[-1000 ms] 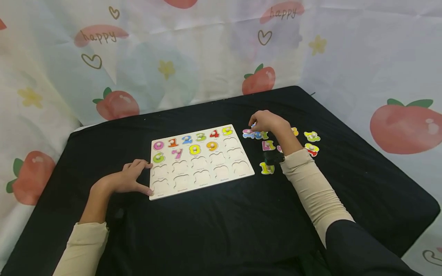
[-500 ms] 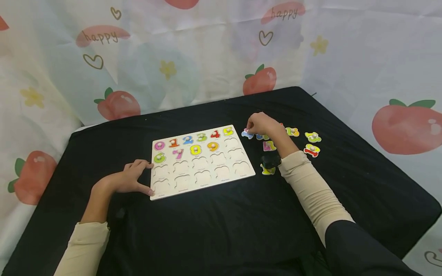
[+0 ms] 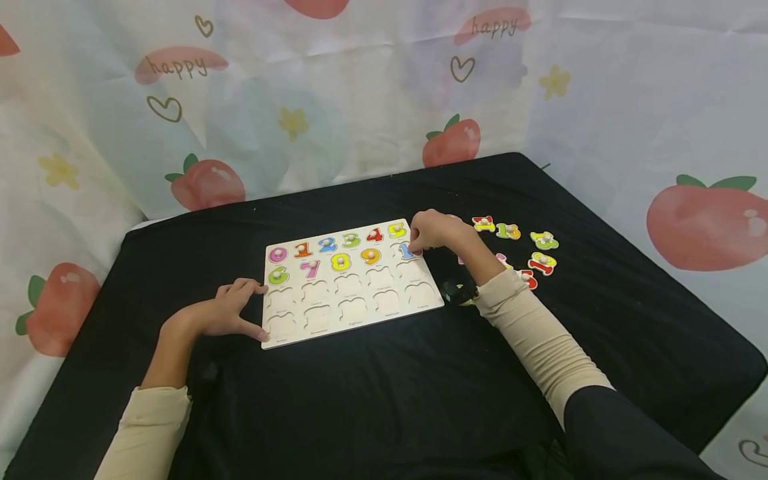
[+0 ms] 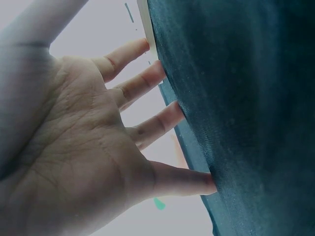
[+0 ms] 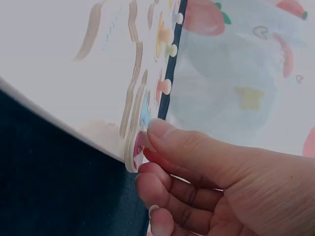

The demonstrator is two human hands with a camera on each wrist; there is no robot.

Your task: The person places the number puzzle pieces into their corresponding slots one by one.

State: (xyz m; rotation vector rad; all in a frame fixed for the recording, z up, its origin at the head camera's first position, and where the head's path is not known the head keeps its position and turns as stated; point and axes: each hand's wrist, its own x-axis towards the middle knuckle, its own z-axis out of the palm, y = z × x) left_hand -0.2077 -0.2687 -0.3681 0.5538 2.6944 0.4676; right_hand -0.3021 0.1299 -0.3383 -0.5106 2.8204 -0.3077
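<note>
A pale wooden number puzzle board (image 3: 329,313) lies on the black cloth, knobbed digits 0 to 9 in its upper rows and bare recesses below. My left hand (image 3: 223,312) rests at its left edge, thumb and fingers spread; in the left wrist view the palm shows with straight fingers. At the board's upper right, my right hand (image 3: 433,230) pinches a blue and pink number puzzle piece (image 3: 406,252) over the recess below the yellow 5 (image 3: 397,230). In the right wrist view, thumb and forefinger meet at the piece's knob, and the piece (image 5: 135,157) lies close against the board.
Right of the board, several loose number pieces lie on the cloth, among them a red and yellow one (image 3: 483,224), a green and orange one (image 3: 508,231) and a yellow and red one (image 3: 542,263). My right forearm partly covers others. A printed curtain (image 3: 360,100) hangs behind the table.
My right hand has picked the blue and pink piece out of the loose group and carried it left to the board's upper right. The left hand stays at the board's edge.
</note>
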